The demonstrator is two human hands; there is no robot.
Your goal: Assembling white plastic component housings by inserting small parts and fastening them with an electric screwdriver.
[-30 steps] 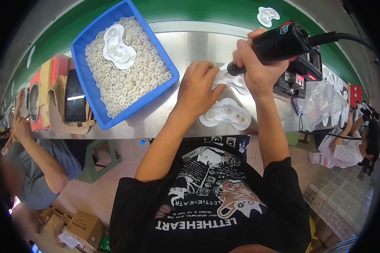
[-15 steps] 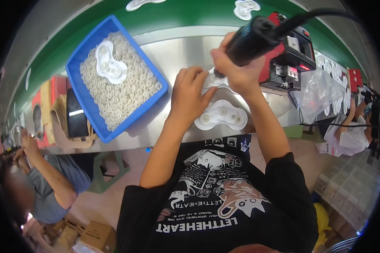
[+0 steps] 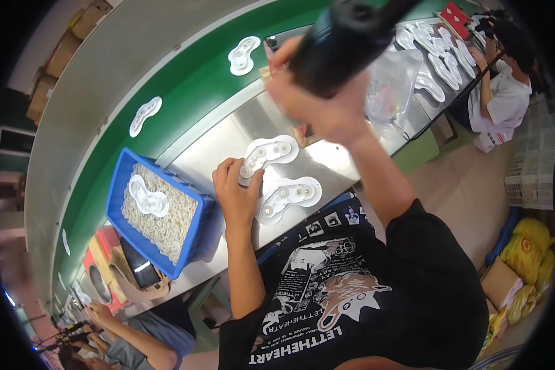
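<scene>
My right hand (image 3: 327,111) is closed round a black corded power screwdriver (image 3: 336,46), held high above the bench and blurred by motion. The tool's tip is hidden behind the hand. At the bench, the fingers and thumb of my left hand (image 3: 237,194) grip the left end of a white curved plastic part (image 3: 276,150) with round fittings along it. A second such part (image 3: 290,197) lies just nearer to me, to the right of that hand.
Left on the bench stands a blue bin (image 3: 194,250) of small pale rings, with another white part (image 3: 147,198) on top. Beyond runs a green belt (image 3: 191,92) carrying white parts. A clear plastic bag (image 3: 391,86) lies right. People work at both sides.
The screwdriver has risen off the far white part in my right hand. My left hand stays at that part's left end. The whole view has turned, so the bench now slants.
</scene>
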